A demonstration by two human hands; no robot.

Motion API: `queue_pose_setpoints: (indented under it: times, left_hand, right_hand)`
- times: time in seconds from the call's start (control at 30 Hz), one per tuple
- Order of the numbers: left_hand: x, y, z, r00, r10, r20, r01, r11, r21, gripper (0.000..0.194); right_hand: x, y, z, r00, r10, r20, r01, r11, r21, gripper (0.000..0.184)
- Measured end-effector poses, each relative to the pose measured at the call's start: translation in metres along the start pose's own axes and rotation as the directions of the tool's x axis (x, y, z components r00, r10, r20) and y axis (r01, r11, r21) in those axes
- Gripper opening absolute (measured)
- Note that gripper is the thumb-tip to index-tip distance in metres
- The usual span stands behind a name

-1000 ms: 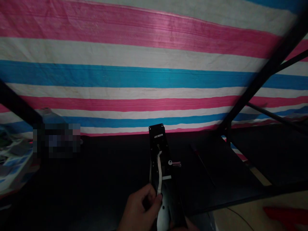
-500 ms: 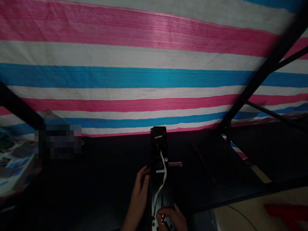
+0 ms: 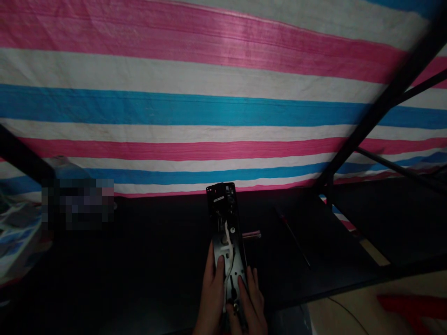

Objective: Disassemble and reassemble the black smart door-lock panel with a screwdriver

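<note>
A long black electronic door lock panel lies in front of me, tilted slightly, its inner side up. A silvery metal plate covers its lower part, and a white cable runs down over it. My left hand grips the panel's left edge, thumb resting on the plate. On the right edge, my right hand holds the lower part, with fingers laid over the plate. The near end of the panel is partly hidden by my hands. Beyond the right edge juts a pinkish handle-like piece.
A screwdriver lies on the black table to the right. Blurred items and a white-blue box stand at the left. Dark metal frame bars rise at the right, before a striped sheet.
The metal plate has shifted up the panel, which now leans left at its far end. My right hand has opened from a closed grip near the bottom and spread along the right edge.
</note>
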State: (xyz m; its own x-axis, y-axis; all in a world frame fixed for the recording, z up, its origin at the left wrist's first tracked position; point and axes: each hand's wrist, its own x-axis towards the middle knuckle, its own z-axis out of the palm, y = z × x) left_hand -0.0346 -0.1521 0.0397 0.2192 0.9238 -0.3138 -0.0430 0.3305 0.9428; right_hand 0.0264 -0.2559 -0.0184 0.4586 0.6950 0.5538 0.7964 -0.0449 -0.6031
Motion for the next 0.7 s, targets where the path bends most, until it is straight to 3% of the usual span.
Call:
queue_pose_setpoints:
  times: [0.2,0.7]
  left_hand:
    - [0.002,0.000,0.004,0.996,0.089,0.010,-0.089,0.995,0.041,0.061]
    - [0.000,-0.006,0.007,0.994,0.097,0.055,-0.100,0.993,0.061,0.066]
  right_hand:
    - [-0.007,0.002,0.005,1.000,-0.011,0.002,0.011,1.000,0.019,0.059]
    - [0.012,0.006,-0.005,0.987,-0.091,0.133,0.095,0.995,-0.022,0.057]
